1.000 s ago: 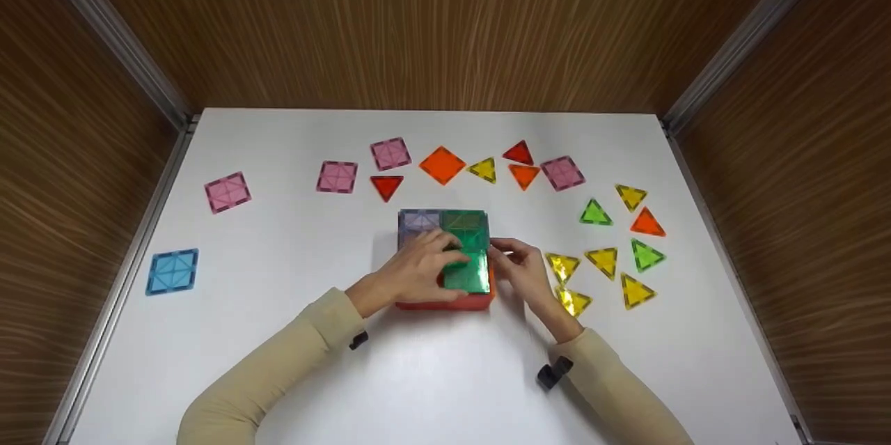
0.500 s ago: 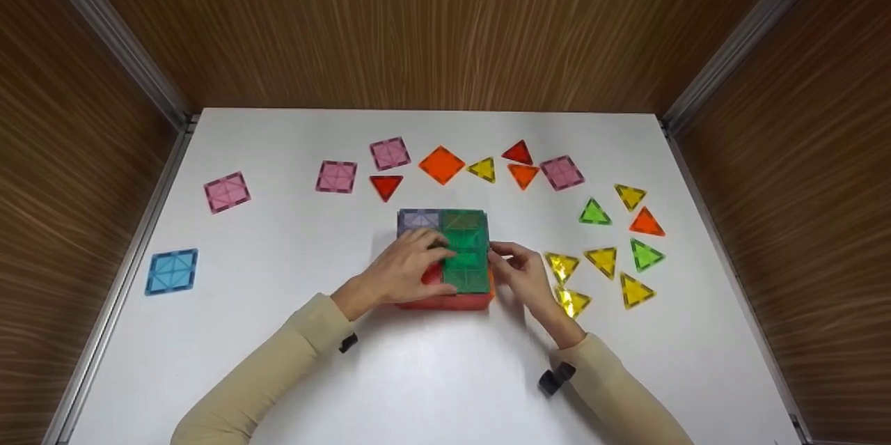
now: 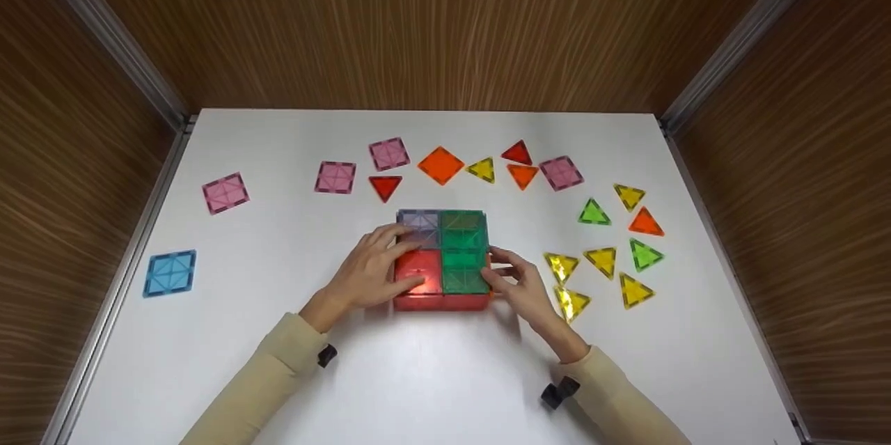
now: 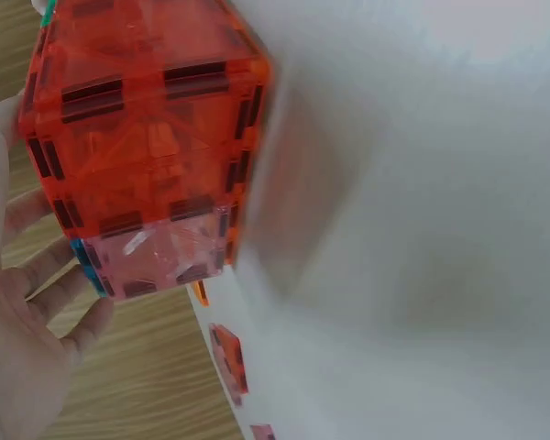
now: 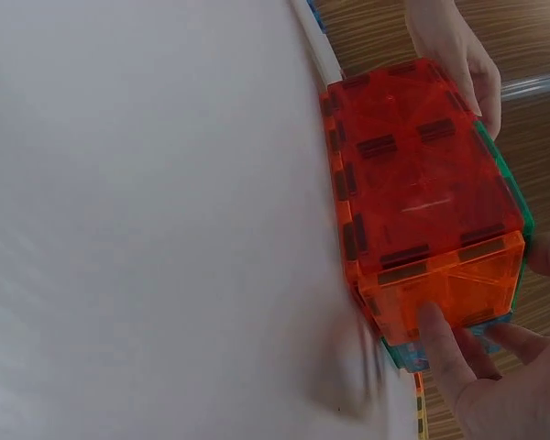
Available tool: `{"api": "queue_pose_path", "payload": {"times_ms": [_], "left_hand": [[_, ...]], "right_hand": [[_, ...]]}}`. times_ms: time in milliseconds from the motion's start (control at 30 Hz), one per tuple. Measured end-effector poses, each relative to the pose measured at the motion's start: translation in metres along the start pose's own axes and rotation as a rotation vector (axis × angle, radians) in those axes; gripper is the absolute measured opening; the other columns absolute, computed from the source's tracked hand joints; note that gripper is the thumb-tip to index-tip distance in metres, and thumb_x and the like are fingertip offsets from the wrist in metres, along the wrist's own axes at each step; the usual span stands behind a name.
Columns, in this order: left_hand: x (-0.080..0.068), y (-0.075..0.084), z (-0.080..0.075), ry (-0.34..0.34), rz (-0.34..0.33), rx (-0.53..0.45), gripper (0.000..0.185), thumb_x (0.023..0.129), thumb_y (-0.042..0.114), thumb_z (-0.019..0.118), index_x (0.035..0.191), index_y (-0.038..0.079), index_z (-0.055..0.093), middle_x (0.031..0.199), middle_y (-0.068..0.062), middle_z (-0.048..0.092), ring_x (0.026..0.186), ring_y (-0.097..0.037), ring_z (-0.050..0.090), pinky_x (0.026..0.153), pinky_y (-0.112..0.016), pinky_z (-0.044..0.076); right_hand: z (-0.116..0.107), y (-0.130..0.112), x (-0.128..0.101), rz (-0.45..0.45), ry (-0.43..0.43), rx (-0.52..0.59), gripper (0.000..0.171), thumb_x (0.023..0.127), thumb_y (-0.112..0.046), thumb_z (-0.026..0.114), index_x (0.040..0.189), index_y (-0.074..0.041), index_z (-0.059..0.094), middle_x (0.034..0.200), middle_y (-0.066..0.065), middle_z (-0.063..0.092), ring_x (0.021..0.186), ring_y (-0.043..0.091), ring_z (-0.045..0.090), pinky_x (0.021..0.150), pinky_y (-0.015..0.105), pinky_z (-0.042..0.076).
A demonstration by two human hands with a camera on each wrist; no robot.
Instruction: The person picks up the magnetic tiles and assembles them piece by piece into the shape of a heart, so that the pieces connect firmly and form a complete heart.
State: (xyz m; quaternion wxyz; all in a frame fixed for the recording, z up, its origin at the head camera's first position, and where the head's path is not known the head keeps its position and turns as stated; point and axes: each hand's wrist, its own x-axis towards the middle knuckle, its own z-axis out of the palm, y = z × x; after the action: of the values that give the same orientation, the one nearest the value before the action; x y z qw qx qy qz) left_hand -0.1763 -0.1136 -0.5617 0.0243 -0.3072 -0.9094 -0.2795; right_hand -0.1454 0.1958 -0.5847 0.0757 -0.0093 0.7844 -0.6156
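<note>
While the left hand [image 3: 367, 271] rests relaxed fingers on the translucent magnetic-tile box [image 3: 441, 260], the right hand [image 3: 521, 283] presses straight fingers against its opposite side.

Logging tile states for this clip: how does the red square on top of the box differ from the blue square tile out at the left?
The red square is part of the box's top, raised off the table; the blue square tile lies flat and loose on it. The red square adjoins green and purple tiles; the blue one sits alone. The left hand touches the red square; no hand touches the blue one. Both are translucent squares, seemingly alike in size.
</note>
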Motion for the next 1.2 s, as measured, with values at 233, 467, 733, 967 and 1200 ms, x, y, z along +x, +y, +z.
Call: {"api": "queue_pose_path", "payload": {"times_ms": [233,467,733,967,1200], "left_hand": [[-0.015,-0.014,-0.008,0.061,-0.044,-0.001,0.057,0.095,0.047,0.073,0.14,0.012,0.068,0.153,-0.012,0.056,0.145,-0.035,0.048,0.119,-0.059,0.044],[-0.034,-0.031,-0.027,0.116,-0.145,-0.001,0.054,0.093,0.041,0.077,0.136,0.008,0.07,0.151,-0.014,0.058,0.144,-0.036,0.05,0.118,-0.059,0.045],[-0.058,-0.054,-0.049,0.176,-0.263,-0.025,0.047,0.095,0.034,0.078,0.133,0.007,0.071,0.151,-0.018,0.058,0.144,-0.04,0.05,0.119,-0.063,0.043],[-0.073,-0.069,-0.058,0.179,-0.375,-0.035,0.053,0.096,0.034,0.076,0.14,0.007,0.066,0.156,-0.021,0.052,0.147,-0.043,0.046,0.12,-0.066,0.041],[-0.08,-0.075,-0.065,0.179,-0.422,-0.015,0.053,0.098,0.03,0.073,0.143,0.004,0.063,0.158,-0.023,0.049,0.147,-0.045,0.044,0.12,-0.067,0.039]], "right_hand": [[0.022,-0.005,0.008,-0.028,-0.05,0.005,0.05,0.1,-0.022,0.074,0.146,-0.008,0.062,0.138,0.016,0.066,0.114,0.028,0.066,0.087,0.025,0.058],[0.055,-0.016,0.022,-0.065,-0.129,0.011,0.054,0.1,-0.02,0.073,0.149,-0.004,0.058,0.141,0.02,0.064,0.116,0.033,0.067,0.089,0.026,0.057],[0.096,-0.026,0.032,-0.114,-0.29,0.012,0.067,0.1,-0.022,0.072,0.159,-0.004,0.045,0.15,0.022,0.055,0.128,0.037,0.062,0.096,0.037,0.062],[0.122,-0.034,0.045,-0.095,-0.334,0.014,0.068,0.101,-0.023,0.071,0.16,-0.004,0.043,0.149,0.02,0.054,0.127,0.034,0.063,0.098,0.035,0.061],[0.141,-0.039,0.052,-0.104,-0.348,-0.001,0.066,0.102,-0.02,0.07,0.16,-0.004,0.042,0.149,0.021,0.054,0.128,0.037,0.063,0.103,0.042,0.06]]}}
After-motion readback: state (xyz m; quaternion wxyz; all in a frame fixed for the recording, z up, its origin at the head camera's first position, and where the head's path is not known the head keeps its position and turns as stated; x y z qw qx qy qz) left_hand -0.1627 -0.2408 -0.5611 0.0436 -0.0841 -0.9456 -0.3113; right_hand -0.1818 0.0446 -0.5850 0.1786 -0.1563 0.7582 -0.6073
